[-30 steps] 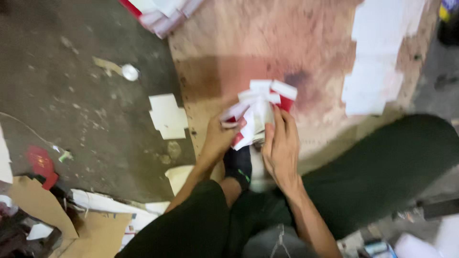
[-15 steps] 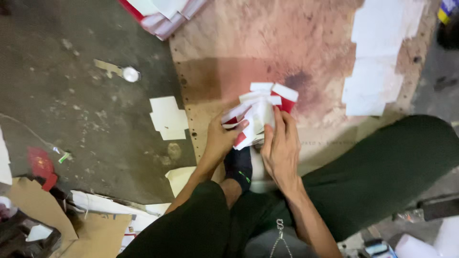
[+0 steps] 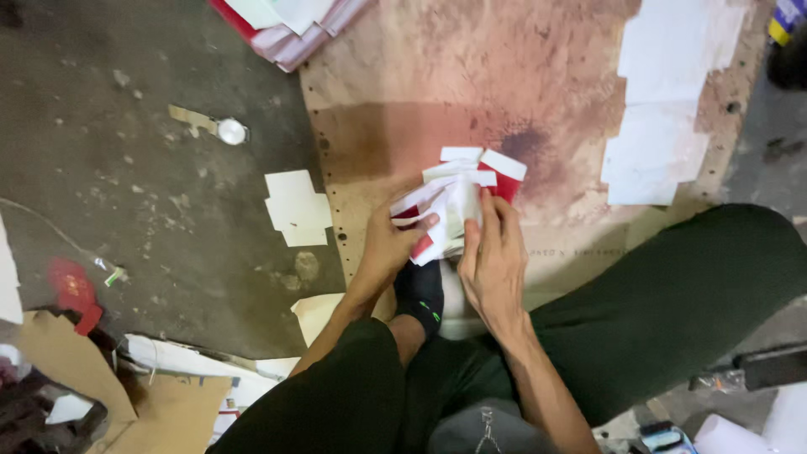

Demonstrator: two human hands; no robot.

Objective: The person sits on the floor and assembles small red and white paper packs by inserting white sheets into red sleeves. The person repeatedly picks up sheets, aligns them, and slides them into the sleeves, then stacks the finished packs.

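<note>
Red-and-white paper pieces (image 3: pixel 458 197), a loose fan of folded slips, sit between both hands just above the person's crossed legs. Left hand (image 3: pixel 388 248) grips the bundle from the left side, thumb laid across the lower white slips and fingers curled beneath. Right hand (image 3: pixel 492 256) clasps it from the right, fingers stretched up along the papers with the fingertips pressed on a white strip near the top. The red parts show at the upper right and lower left of the bundle.

Under the bundle lies a worn, reddish-stained board (image 3: pixel 471 92) with a row of small holes along its left edge. White paper sheets (image 3: pixel 664 109) are spread over its right part, well apart from the hands. A stack of pink and white sheets (image 3: pixel 290 25) rests at its top left corner. Left of the board is a dirty grey concrete floor (image 3: pixel 126 193), carrying a few white paper squares (image 3: pixel 296 208), a small round white cap (image 3: pixel 232 131), and torn cardboard (image 3: pixel 76 370) at the lower left. A black sock (image 3: pixel 420 290) shows below the hands, between the dark trouser legs (image 3: pixel 664 311).
</note>
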